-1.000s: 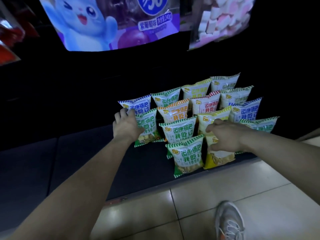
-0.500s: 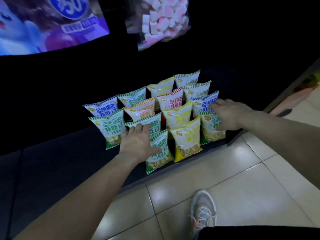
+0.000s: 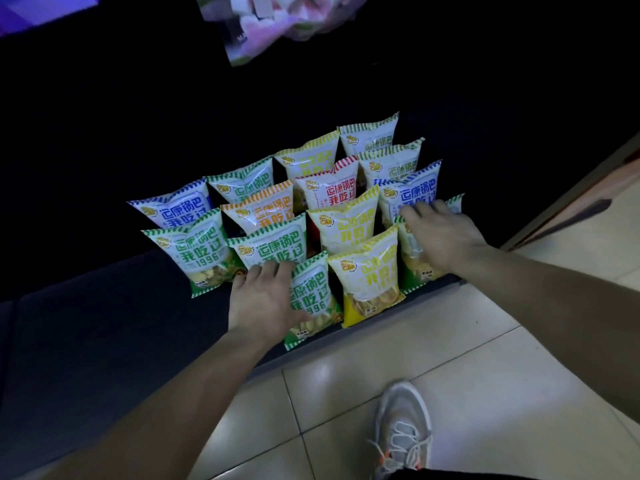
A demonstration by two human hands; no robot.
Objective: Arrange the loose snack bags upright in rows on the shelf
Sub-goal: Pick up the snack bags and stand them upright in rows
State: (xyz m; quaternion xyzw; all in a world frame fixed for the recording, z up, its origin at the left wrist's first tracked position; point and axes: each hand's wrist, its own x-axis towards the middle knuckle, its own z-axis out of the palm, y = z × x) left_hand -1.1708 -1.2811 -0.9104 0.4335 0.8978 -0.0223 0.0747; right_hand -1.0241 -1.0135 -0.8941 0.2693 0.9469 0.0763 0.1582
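Several snack bags stand upright in rows on the dark low shelf (image 3: pixel 104 323). My left hand (image 3: pixel 263 299) lies on the left side of the front green bag (image 3: pixel 311 299), with the thumb across the bag's face. My right hand (image 3: pixel 440 233) covers the top of the right green bag (image 3: pixel 415 265) at the shelf's right end, its fingers reaching over the bag's top edge in front of a blue bag (image 3: pixel 415 195). A yellow bag (image 3: pixel 370 282) stands between the two held bags.
A bag of pink and white marshmallows (image 3: pixel 277 26) hangs above the rows. Beige floor tiles (image 3: pixel 485 358) run along the shelf's front edge, with my grey shoe (image 3: pixel 401 427) on them. The dark shelf stretches bare to the left of the bags.
My left hand left the back-left green bag and came to the front green bag. My right hand moved off the yellow bag to the right green bag. The view swung right.
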